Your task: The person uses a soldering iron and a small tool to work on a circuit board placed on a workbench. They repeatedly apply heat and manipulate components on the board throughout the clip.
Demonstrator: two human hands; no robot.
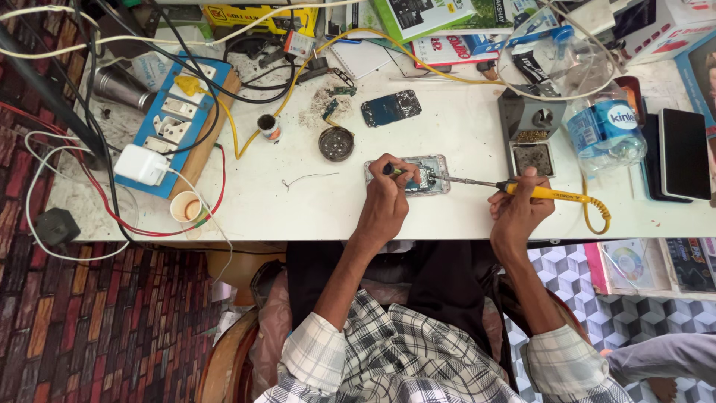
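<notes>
Overhead view of a person seated at a white bench (pixel 298 201), both forearms reaching away from the body onto its near edge. The left hand (pixel 386 200) is extended from a rolled checked sleeve, wrist straight, knuckles up; its fingers (pixel 389 170) are curled closed around a small green-handled tool, pinching it against the left end of an opened phone (pixel 429 173), which lies flat on the bench near the middle, just beyond both hands. The right hand (pixel 518 210) rests its heel on the bench to the right of the phone, wrist bent slightly inward; its fingers are wrapped shut around the yellow handle of a soldering iron (pixel 537 192), held nearly level and pointing left, its metal shaft reaching the right end of the phone. The iron's yellow cord loops off the bench edge to the right.

Farther back, a second phone back (pixel 391 108) lies dark side up, with a round tin (pixel 336 143) between it and the opened phone. A small black-topped bottle (pixel 269 127) stands left of the tin. At far left a blue switchboard (pixel 179 119) on a wooden block carries a white plug adapter (pixel 142 164), with red, white and black wires trailing about it. To the right of the work stand a grey iron stand (pixel 531 127), a clear water bottle (pixel 604 123) on its side, and a black phone (pixel 684 153) near the right edge.
</notes>
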